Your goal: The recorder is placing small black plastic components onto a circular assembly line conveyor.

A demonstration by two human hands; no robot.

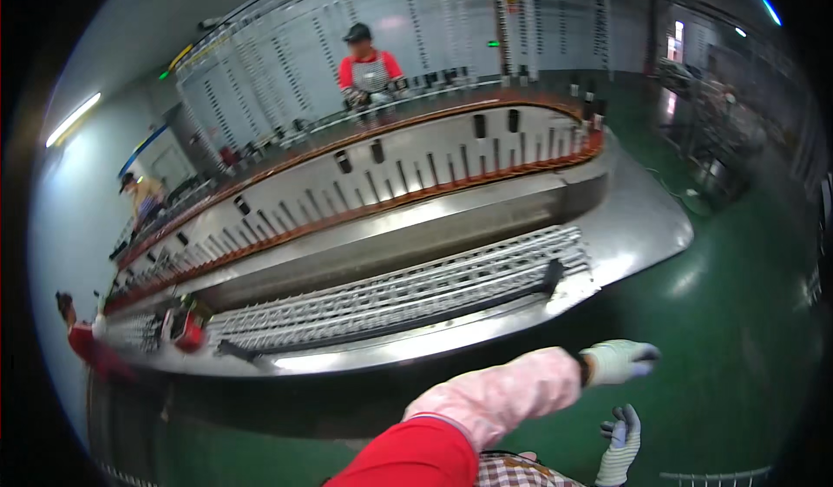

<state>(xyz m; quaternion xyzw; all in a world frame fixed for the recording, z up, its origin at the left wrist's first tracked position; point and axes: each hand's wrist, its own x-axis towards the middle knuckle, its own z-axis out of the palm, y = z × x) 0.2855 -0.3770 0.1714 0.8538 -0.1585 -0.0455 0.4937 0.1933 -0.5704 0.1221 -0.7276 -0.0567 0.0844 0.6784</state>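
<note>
My left hand (619,363), in a pale knit glove with grey-blue fingertips, stretches to the right over the green floor, its arm in a pink sleeve cover and red sleeve. Its fingers reach out with nothing seen in them. Below it my right hand (619,446), gloved alike, is raised with fingers apart and holds nothing. Neither hand touches the metal workbench (416,344). On that bench, to the left of my hands, lies a long bundle of silvery slotted metal strips (408,292), with a dark bar along its near side.
Behind the strips a curved conveyor line (382,200) carries a row of upright dark rods. A person in red (369,70) works on its far side, others at far left. A red object (187,329) sits at the strips' left end. Metal racks (711,114) stand right.
</note>
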